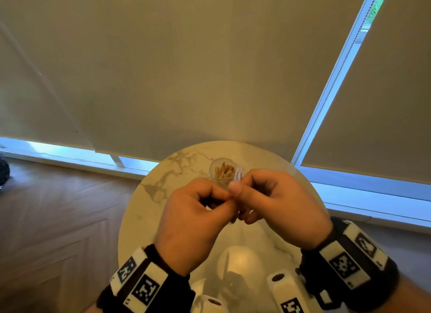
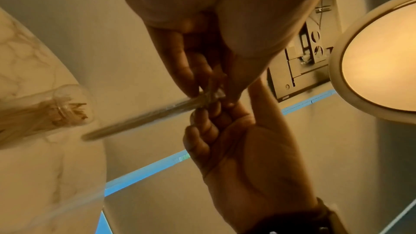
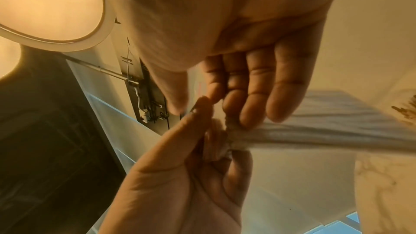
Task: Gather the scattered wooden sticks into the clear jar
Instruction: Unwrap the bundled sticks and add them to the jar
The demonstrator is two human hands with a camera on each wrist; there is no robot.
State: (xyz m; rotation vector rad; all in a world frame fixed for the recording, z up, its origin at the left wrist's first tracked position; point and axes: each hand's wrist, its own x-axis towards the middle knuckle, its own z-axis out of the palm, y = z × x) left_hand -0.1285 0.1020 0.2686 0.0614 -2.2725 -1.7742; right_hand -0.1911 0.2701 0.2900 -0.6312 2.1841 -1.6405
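Observation:
A clear jar (image 1: 224, 172) holding several wooden sticks stands at the far side of a round marble table (image 1: 158, 196); the jar (image 2: 67, 111) also shows in the left wrist view. Both hands meet just in front of the jar, above the table. My left hand (image 1: 221, 198) and right hand (image 1: 240, 184) pinch the same end of a long thin pale bundle (image 2: 144, 116), which looks like sticks in crinkled clear wrap. The bundle points toward the jar and is blurred (image 3: 315, 136). Its held end is hidden by the fingers.
A white lamp dome (image 1: 240, 261) sits on the near part of the table, its glowing shade (image 2: 378, 70) close to the hands. Beige roller blinds (image 1: 210, 68) hang behind the table. Wooden floor (image 1: 58, 219) lies to the left.

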